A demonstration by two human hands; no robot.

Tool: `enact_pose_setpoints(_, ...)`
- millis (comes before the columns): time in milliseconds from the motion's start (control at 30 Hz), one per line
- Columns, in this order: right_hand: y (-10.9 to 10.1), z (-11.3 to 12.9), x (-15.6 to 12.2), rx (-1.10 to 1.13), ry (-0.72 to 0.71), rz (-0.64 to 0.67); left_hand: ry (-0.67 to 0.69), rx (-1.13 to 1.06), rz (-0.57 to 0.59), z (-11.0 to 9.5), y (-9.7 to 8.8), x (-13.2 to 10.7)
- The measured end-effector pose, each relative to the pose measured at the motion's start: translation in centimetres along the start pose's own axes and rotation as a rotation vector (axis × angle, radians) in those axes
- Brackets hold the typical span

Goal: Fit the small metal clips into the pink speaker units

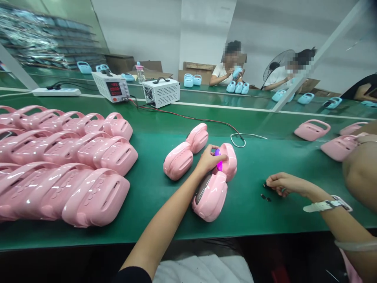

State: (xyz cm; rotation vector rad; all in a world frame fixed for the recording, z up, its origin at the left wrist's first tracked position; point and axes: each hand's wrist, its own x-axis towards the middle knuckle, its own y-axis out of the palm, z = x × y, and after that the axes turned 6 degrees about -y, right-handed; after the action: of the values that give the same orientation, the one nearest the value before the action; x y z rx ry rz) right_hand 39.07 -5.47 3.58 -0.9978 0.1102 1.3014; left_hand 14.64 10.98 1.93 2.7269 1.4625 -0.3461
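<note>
My left hand (pixel 209 159) is closed around a pink portable speaker (pixel 231 160) with a handle, and a purple light (pixel 218 160) glows at its front between my fingers. Directly in front of that one, another pink speaker (pixel 212 196) with a dark front panel rests on the table below my left wrist. My right hand (pixel 284 184), with a white-strapped watch at its wrist, has its fingertips pinched on a small black part (pixel 265 184) at the table surface. Further small black pieces (pixel 266 197) lie just below these fingertips.
Left of my arm stand two pink speakers (pixel 178 161). Rows of them (pixel 97 196) fill the table's left side. A power supply (pixel 112 88), a white box (pixel 161 93) and a cable (pixel 203 118) lie beyond. A neighbour's arm (pixel 359 173) is at right; people handle blue speakers behind.
</note>
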Motion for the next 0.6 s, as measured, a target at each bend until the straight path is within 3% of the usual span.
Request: enact_pose_setpoints(600, -2.1, -3.1, 1.0, -0.110, 0.038, -0.034, -0.065, -0.087, -0.013, -0.4, 0.7, 1.0)
